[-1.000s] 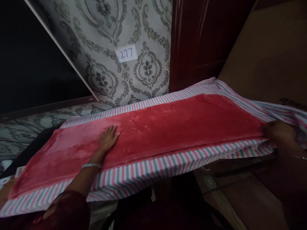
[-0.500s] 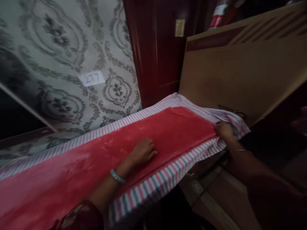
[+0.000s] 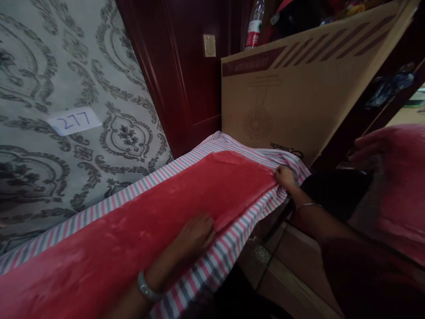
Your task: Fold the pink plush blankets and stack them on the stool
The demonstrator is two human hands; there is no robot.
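Observation:
A long red plush pad (image 3: 172,195) lies over a pink, grey and white striped sheet (image 3: 239,226). The far right corner of the pad is pinched in my right hand (image 3: 284,177), where the striped cloth bunches up beside it. Lower down, my left hand (image 3: 195,232), blurred and wearing a bangle, has its fingers curled over the pad's near edge, which is raised a little there. The fingertips of my left hand are partly hidden.
Behind the sheet's far end stands a large cardboard box (image 3: 282,102), with a plastic bottle (image 3: 255,29) above it. A dark red door (image 3: 172,66) and patterned wall (image 3: 83,146) border the left. Another red plush piece (image 3: 401,186) is at right; tiled floor (image 3: 295,261) shows below.
My left hand has moved from the middle of the red pad to its near edge and closed there. My right hand stays at the corner. The view has swung right.

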